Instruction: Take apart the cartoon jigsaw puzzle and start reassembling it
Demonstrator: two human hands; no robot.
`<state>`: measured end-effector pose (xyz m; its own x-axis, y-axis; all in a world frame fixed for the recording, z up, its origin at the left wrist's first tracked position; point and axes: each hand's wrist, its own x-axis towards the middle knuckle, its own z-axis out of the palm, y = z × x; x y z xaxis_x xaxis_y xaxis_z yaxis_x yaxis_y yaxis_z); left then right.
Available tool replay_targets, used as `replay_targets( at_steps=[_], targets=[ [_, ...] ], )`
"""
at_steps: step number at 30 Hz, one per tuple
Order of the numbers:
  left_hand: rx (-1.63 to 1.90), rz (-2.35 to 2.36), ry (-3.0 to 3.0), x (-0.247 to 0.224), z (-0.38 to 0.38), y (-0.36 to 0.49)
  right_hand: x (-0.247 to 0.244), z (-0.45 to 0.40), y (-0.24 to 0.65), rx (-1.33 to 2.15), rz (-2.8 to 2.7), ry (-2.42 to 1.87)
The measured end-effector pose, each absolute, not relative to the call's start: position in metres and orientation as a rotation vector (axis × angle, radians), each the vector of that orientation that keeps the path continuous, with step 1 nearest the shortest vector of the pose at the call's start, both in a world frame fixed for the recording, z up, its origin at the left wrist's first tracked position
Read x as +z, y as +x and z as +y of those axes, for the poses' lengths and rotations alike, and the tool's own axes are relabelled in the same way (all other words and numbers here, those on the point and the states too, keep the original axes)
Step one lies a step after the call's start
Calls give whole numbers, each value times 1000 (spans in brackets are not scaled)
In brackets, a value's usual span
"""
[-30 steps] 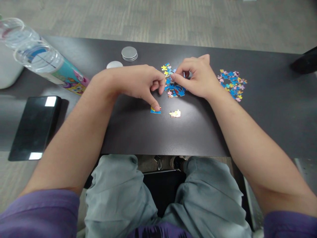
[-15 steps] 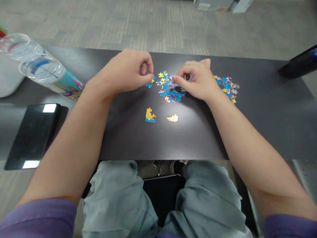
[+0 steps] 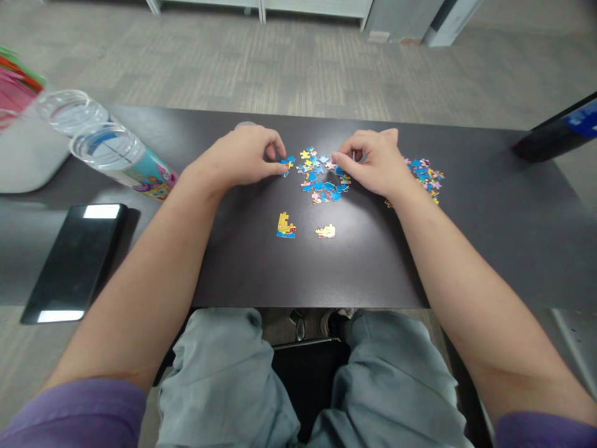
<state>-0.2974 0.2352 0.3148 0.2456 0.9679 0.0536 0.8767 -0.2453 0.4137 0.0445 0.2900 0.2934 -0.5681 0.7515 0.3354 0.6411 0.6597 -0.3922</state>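
My left hand [image 3: 254, 154] is curled, thumb and forefinger closed at a small cluster of blue and yellow puzzle pieces [image 3: 288, 164] on the table. Across a narrow gap lies a loose pile of puzzle pieces [image 3: 321, 186], mostly blue with yellow and pink. My right hand [image 3: 368, 158] is above that pile's right side, its thumb and forefinger pinched on a small puzzle piece [image 3: 334, 158] that the fingertips mostly cover. Nearer to me are two joined bits: a yellow, red and blue corner section [image 3: 286, 226] and a pale yellow section [image 3: 326, 231].
More puzzle pieces [image 3: 426, 177] lie behind my right wrist. On the dark table [image 3: 261, 274], a clear plastic bottle with a colourful label [image 3: 135, 165] and a black phone-like slab [image 3: 74, 261] are at left. A dark object with a blue patch [image 3: 555, 127] stands far right.
The view has tilted up slightly, so everything sits lower in it. My right hand stays over the pile with its pinch kept; my left hand remains by the small cluster.
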Motion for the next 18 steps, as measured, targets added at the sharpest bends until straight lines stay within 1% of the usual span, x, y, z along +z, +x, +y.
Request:
replay_targets(
  at_steps=[6, 10, 14, 18],
  targets=[
    [491, 1617, 2189, 318, 233, -295, 291, 291, 46, 314, -2429, -1048],
    [643, 1525, 2043, 323, 229, -289, 288, 294, 46, 357, -2423, -994],
    [821, 1359, 1882, 327, 225, -277, 290, 290, 38, 566, -2318, -893],
    [862, 1253, 1830, 330, 219, -263, 295, 282, 28, 856, -2190, -763]
  ],
)
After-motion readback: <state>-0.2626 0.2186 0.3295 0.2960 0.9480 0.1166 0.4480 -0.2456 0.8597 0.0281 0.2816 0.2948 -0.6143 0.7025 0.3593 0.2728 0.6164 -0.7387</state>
